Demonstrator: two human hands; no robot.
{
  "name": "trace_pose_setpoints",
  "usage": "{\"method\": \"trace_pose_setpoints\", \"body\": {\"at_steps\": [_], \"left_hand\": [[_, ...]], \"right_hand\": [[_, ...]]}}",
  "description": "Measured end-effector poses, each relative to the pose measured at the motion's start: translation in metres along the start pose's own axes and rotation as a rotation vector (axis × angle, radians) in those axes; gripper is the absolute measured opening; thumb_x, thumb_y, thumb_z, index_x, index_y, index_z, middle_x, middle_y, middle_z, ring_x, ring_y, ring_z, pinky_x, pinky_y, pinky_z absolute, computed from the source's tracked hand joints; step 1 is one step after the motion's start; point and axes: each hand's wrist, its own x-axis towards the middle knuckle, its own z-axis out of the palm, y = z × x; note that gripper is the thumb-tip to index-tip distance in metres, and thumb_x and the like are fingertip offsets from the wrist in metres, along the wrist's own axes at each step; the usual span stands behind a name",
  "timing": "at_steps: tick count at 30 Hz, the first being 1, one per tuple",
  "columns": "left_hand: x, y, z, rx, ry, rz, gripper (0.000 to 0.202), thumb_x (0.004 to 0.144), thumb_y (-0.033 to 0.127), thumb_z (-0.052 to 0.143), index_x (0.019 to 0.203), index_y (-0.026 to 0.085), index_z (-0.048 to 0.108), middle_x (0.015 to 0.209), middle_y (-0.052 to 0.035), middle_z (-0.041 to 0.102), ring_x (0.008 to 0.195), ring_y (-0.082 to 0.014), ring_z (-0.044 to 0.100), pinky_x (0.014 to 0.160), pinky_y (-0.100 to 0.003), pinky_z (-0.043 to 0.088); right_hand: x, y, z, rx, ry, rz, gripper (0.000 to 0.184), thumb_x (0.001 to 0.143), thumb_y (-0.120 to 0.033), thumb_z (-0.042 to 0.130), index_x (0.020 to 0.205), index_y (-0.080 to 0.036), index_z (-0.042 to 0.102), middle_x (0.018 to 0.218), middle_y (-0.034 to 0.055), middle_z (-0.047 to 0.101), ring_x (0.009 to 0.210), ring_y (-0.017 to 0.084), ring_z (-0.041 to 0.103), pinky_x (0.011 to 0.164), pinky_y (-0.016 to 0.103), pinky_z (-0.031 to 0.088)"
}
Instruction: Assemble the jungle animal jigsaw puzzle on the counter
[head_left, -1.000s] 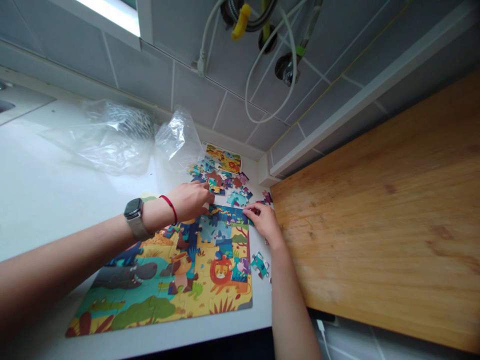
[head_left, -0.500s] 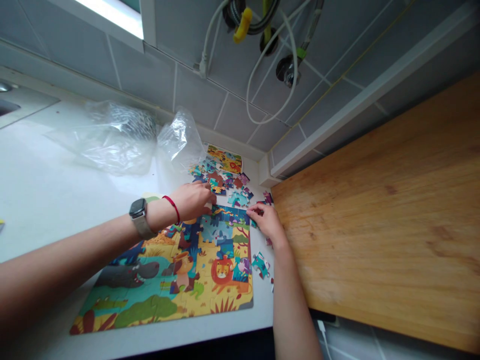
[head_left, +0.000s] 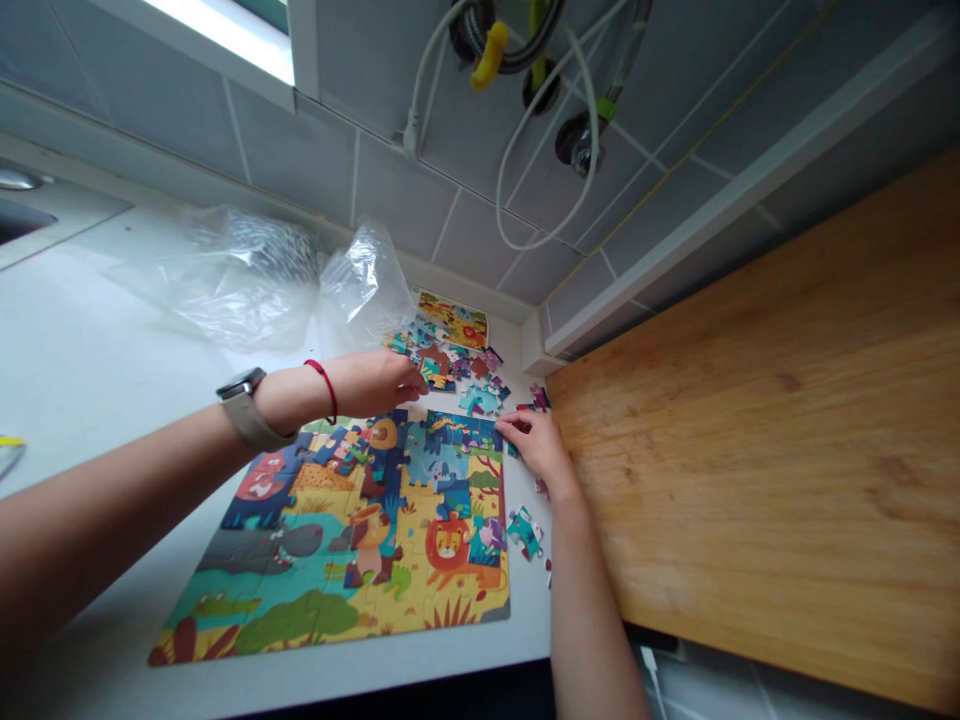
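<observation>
A colourful animal jigsaw puzzle, largely joined, lies flat on the white counter. My left hand, with a watch and a red cord at the wrist, hovers over its upper edge beside the loose puzzle pieces. Its fingers are bent together, and whatever they may hold is hidden. At the puzzle's upper right corner, my right hand pinches the edge of a dark blue puzzle piece between thumb and fingers. A teal puzzle piece rests right of the puzzle, below that hand.
A small picture card of the animal scene lies behind the loose pieces. Crumpled clear plastic bags are at the back left. A wooden board borders the counter on the right. Hoses and a white cable hang on the tiled wall.
My left hand has lifted off the puzzle's upper edge and shifted slightly up and left, uncovering more of the puzzle. My right hand stays at the corner. The view has shifted slightly.
</observation>
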Motion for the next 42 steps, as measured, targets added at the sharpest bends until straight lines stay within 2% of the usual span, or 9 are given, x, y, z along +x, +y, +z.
{"method": "trace_pose_setpoints", "body": {"at_steps": [3, 6, 10, 13, 17, 21, 25, 31, 42], "left_hand": [[-0.010, 0.000, -0.020, 0.035, -0.073, -0.069, 0.025, 0.093, 0.026, 0.066, 0.114, 0.027, 0.078, 0.108, -0.0025, 0.081, 0.095, -0.0188, 0.074, 0.080, -0.026, 0.051], [-0.014, 0.000, -0.026, 0.127, -0.127, -0.182, 0.031, 0.082, 0.030, 0.078, 0.113, 0.027, 0.076, 0.107, -0.0025, 0.079, 0.096, -0.0220, 0.073, 0.076, -0.027, 0.050], [-0.010, 0.001, -0.015, 0.192, -0.208, -0.206, 0.047, 0.071, 0.037, 0.088, 0.114, 0.024, 0.074, 0.109, -0.0070, 0.076, 0.097, -0.0259, 0.071, 0.078, -0.030, 0.050], [-0.008, 0.003, -0.005, 0.205, -0.173, -0.163, 0.060, 0.064, 0.045, 0.092, 0.117, 0.024, 0.073, 0.115, -0.0097, 0.072, 0.100, -0.0282, 0.069, 0.082, -0.032, 0.051], [-0.007, 0.004, 0.002, 0.220, -0.144, -0.150, 0.075, 0.055, 0.049, 0.097, 0.120, 0.023, 0.069, 0.122, -0.0126, 0.067, 0.105, -0.0314, 0.067, 0.084, -0.034, 0.052], [-0.004, 0.006, 0.001, 0.194, -0.162, -0.154, 0.069, 0.059, 0.046, 0.097, 0.117, 0.020, 0.070, 0.117, -0.0119, 0.068, 0.104, -0.0305, 0.067, 0.084, -0.034, 0.051], [0.001, 0.005, 0.001, 0.120, -0.164, -0.121, 0.055, 0.063, 0.039, 0.095, 0.110, 0.021, 0.073, 0.111, -0.0092, 0.072, 0.101, -0.0278, 0.069, 0.081, -0.031, 0.050], [0.005, 0.003, 0.006, 0.113, -0.157, -0.089, 0.049, 0.068, 0.038, 0.090, 0.112, 0.025, 0.074, 0.110, -0.0053, 0.075, 0.099, -0.0245, 0.070, 0.079, -0.028, 0.050], [0.004, 0.007, 0.001, 0.134, -0.205, -0.103, 0.050, 0.073, 0.036, 0.088, 0.119, 0.023, 0.071, 0.116, -0.0070, 0.075, 0.104, -0.0259, 0.069, 0.081, -0.029, 0.049]], "right_hand": [[0.000, 0.001, 0.000, 0.000, -0.005, 0.004, 0.025, 0.079, -0.040, 0.075, 0.086, -0.018, 0.084, 0.077, 0.0066, 0.079, 0.069, 0.021, 0.068, 0.064, 0.029, 0.047], [0.000, -0.001, 0.000, -0.002, -0.010, 0.004, 0.025, 0.079, -0.041, 0.075, 0.085, -0.018, 0.084, 0.076, 0.0065, 0.078, 0.069, 0.021, 0.067, 0.065, 0.030, 0.047], [-0.003, -0.012, 0.000, 0.000, 0.101, -0.031, 0.032, 0.085, -0.047, 0.072, 0.092, -0.018, 0.084, 0.081, 0.0072, 0.078, 0.069, 0.020, 0.064, 0.066, 0.031, 0.048], [-0.008, -0.027, 0.005, -0.008, 0.210, -0.110, 0.033, 0.091, -0.047, 0.068, 0.100, -0.019, 0.083, 0.079, 0.0058, 0.074, 0.064, 0.018, 0.059, 0.064, 0.030, 0.048], [-0.018, -0.048, 0.023, -0.025, 0.127, -0.324, 0.024, 0.096, -0.040, 0.067, 0.104, -0.024, 0.082, 0.093, 0.0065, 0.073, 0.082, 0.021, 0.066, 0.080, 0.033, 0.054], [-0.024, -0.059, 0.039, -0.056, -0.025, -0.489, 0.026, 0.094, -0.035, 0.074, 0.118, -0.027, 0.080, 0.120, 0.0091, 0.071, 0.116, 0.026, 0.063, 0.106, 0.042, 0.051], [-0.025, -0.060, 0.046, -0.092, -0.128, -0.545, 0.030, 0.098, -0.033, 0.070, 0.127, -0.032, 0.076, 0.135, 0.0074, 0.069, 0.131, 0.027, 0.057, 0.116, 0.048, 0.044], [-0.023, -0.056, 0.049, -0.117, -0.127, -0.547, 0.027, 0.101, -0.030, 0.067, 0.125, -0.032, 0.078, 0.135, 0.0069, 0.070, 0.127, 0.026, 0.060, 0.114, 0.047, 0.046], [-0.023, -0.056, 0.049, -0.092, -0.123, -0.542, 0.022, 0.099, -0.029, 0.069, 0.119, -0.030, 0.080, 0.132, 0.0062, 0.072, 0.124, 0.025, 0.061, 0.113, 0.045, 0.046]]}}
